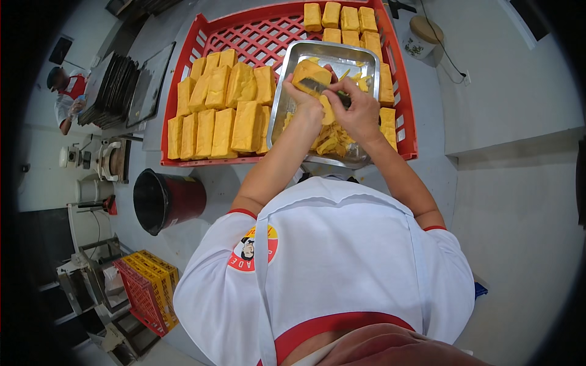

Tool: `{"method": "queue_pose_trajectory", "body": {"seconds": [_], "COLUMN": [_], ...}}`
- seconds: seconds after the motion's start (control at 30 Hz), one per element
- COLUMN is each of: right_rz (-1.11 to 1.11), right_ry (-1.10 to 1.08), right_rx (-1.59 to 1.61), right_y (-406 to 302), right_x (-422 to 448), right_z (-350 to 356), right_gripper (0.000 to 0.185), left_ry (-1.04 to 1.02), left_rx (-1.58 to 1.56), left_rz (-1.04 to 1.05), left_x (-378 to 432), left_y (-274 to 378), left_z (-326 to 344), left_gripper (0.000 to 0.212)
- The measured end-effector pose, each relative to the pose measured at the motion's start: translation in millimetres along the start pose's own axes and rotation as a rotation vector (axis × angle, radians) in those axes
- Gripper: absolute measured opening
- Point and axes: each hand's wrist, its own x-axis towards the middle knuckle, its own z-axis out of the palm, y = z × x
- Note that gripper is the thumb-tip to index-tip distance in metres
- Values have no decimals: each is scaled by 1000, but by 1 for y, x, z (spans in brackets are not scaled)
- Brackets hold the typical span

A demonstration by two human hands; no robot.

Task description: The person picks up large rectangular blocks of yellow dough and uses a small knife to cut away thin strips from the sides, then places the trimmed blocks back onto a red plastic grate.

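A rectangular yellow block (312, 73), which could be bread or cake, is held by my left hand (304, 98) above a metal tray (329, 47). My right hand (355, 107) grips the dark handle of a knife (312, 86), whose blade lies against the block. A thin yellow slice (328, 111) hangs by the blade. Yellow trimmings (333, 139) lie in the tray. Beneath and around the tray is a red plastic crate (289, 32). Many similar blocks (248, 126) stand in rows at its left, and more (340, 18) at its top right.
Left of me stands a black and red bucket (169, 199). Stacked dark baking trays (112, 89) are at upper left, with a person (68, 96) beside them. Red and yellow crates (149, 290) stand at lower left. A lidded container (421, 39) is at upper right near the wall.
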Motion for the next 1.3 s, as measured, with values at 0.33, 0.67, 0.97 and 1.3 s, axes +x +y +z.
{"method": "queue_pose_trajectory", "body": {"seconds": [0.33, 0.67, 0.97, 1.3], "right_rz": [-325, -300, -326, -192], "right_ry": [85, 15, 97, 221], "right_rx": [-16, -64, -69, 159], "right_y": [5, 4, 8, 21], "right_x": [32, 14, 16, 28], "right_z": [-13, -6, -4, -11], "right_gripper": [16, 17, 18, 19], "left_ry": [-3, -32, 48, -321], "left_rx": [201, 154, 142, 877], "left_rz": [-112, -166, -124, 589], "left_x": [-34, -21, -33, 14], "left_y": [20, 22, 22, 31], "left_z": [41, 29, 40, 30], "left_gripper": [62, 61, 58, 44]}}
